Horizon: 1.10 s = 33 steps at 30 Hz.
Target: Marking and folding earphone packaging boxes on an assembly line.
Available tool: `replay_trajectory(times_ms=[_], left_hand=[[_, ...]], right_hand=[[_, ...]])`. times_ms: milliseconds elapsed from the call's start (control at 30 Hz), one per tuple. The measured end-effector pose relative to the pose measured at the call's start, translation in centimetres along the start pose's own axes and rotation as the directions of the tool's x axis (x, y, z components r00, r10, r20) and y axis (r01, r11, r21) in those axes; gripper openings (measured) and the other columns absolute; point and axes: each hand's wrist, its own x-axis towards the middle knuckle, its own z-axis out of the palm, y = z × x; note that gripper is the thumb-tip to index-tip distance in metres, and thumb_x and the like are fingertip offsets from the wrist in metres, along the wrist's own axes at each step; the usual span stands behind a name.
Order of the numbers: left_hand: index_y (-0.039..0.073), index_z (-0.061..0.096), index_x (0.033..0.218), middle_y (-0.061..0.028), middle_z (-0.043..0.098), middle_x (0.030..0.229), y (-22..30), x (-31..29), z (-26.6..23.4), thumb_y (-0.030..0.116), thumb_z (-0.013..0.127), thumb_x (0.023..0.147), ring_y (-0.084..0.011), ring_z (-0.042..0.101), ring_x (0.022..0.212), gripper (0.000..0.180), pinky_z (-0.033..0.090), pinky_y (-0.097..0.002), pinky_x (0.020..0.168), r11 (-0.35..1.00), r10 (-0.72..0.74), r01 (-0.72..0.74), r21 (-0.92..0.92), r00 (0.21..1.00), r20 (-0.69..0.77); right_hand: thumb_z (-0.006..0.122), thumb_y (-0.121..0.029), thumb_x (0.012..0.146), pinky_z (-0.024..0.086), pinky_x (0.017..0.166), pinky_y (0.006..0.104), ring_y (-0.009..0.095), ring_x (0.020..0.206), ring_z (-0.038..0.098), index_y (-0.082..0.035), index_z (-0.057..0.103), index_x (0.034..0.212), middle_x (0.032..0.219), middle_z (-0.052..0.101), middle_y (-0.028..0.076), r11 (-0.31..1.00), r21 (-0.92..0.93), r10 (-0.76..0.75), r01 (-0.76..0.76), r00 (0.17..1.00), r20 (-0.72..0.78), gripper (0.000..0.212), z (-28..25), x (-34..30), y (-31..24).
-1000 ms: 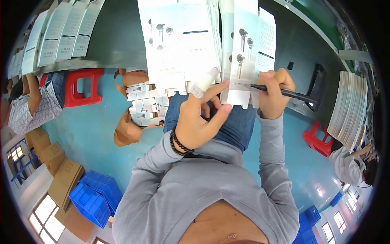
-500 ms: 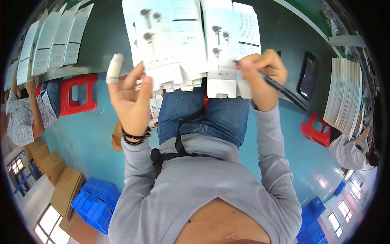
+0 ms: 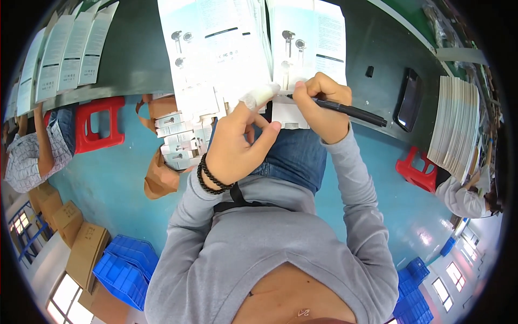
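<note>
My right hand [image 3: 326,105] grips a black marker pen [image 3: 356,112], its tip at the lower part of the right stack of flat printed cartons [image 3: 330,38]. These pale blue-white sheets show pictures of earphones. My left hand [image 3: 234,146] is open, thumb apart from the index finger. That finger wears a white wrapping [image 3: 260,95] and reaches over the inner lower edge of the right stack; whether it touches is unclear. Beside it lies the left stack of flat cartons [image 3: 216,38], its lower flaps over the table edge.
A phone [image 3: 408,100] and a small black cap [image 3: 369,71] lie on the dark table. A tall sheet stack [image 3: 456,124] stands right; more cartons [image 3: 67,51] lie left. Below are a brown bag of small boxes [image 3: 162,178], red stools [image 3: 100,124] and blue crates [image 3: 127,267]. Other people sit at both sides.
My left hand has moved right, from the left stack's lower edge to the right stack. My right hand has shifted slightly left and down with the marker. The left stack's top sheet sits differently.
</note>
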Motion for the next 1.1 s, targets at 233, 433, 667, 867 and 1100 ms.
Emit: replay_trajectory(times_ms=[233,433,667,867,1100], left_hand=[[0.000,0.049,0.119,-0.0097,0.064,0.093,-0.3,-0.2,0.5,0.006,0.061,0.078,-0.0061,0.055,0.057,0.043,0.037,-0.0192,0.044,0.997,-0.078,0.078,-0.015,0.997,-0.023],[-0.002,0.036,0.128,-0.0138,0.059,0.103,0.3,0.0,1.3,0.001,0.062,0.077,-0.0104,0.059,0.074,0.057,0.044,-0.0190,0.052,0.991,-0.024,0.014,-0.133,0.997,-0.072],[0.000,0.018,0.136,-0.0174,0.055,0.111,1.6,0.4,1.5,-0.008,0.056,0.079,-0.0135,0.058,0.087,0.069,0.049,-0.0228,0.068,0.831,-0.137,0.025,-0.556,0.977,-0.161],[0.000,0.019,0.135,-0.0206,0.057,0.111,1.4,0.3,-4.8,-0.004,0.056,0.081,-0.0111,0.059,0.080,0.065,0.048,-0.0194,0.059,0.979,-0.034,-0.058,-0.194,0.898,-0.438],[-0.002,0.031,0.129,-0.0154,0.060,0.108,-0.9,0.7,-6.2,-0.002,0.059,0.079,-0.0049,0.050,0.066,0.058,0.040,-0.0160,0.055,0.986,0.121,-0.047,0.159,0.862,-0.491]], right_hand=[[0.061,-0.001,0.074,0.035,0.042,0.0216,0.004,0.048,0.044,-0.003,0.040,0.058,0.053,0.053,0.003,0.999,-0.030,-0.033,0.033,0.999,-0.013,0.026,-0.2,-0.1,0.1],[0.051,0.003,0.078,0.035,0.044,0.0229,0.008,0.048,0.044,-0.006,0.033,0.060,0.053,0.050,0.007,0.862,0.502,0.148,-0.070,0.982,-0.117,0.027,-1.0,0.1,-0.4],[0.046,-0.002,0.081,0.030,0.045,0.0240,0.011,0.045,0.034,-0.009,0.025,0.061,0.049,0.040,0.007,0.731,0.681,0.157,0.036,0.963,-0.220,0.030,-2.5,0.5,-2.0],[0.048,0.005,0.078,0.036,0.046,0.0239,0.011,0.047,0.043,-0.003,0.035,0.059,0.054,0.045,0.006,0.913,0.354,-0.035,0.203,0.903,-0.428,0.024,-2.0,-0.1,-1.3],[0.057,0.002,0.075,0.031,0.042,0.0210,0.003,0.046,0.037,-0.005,0.036,0.054,0.048,0.044,-0.001,0.995,0.101,0.020,-0.012,0.997,-0.077,0.030,0.2,-0.2,-0.3]])
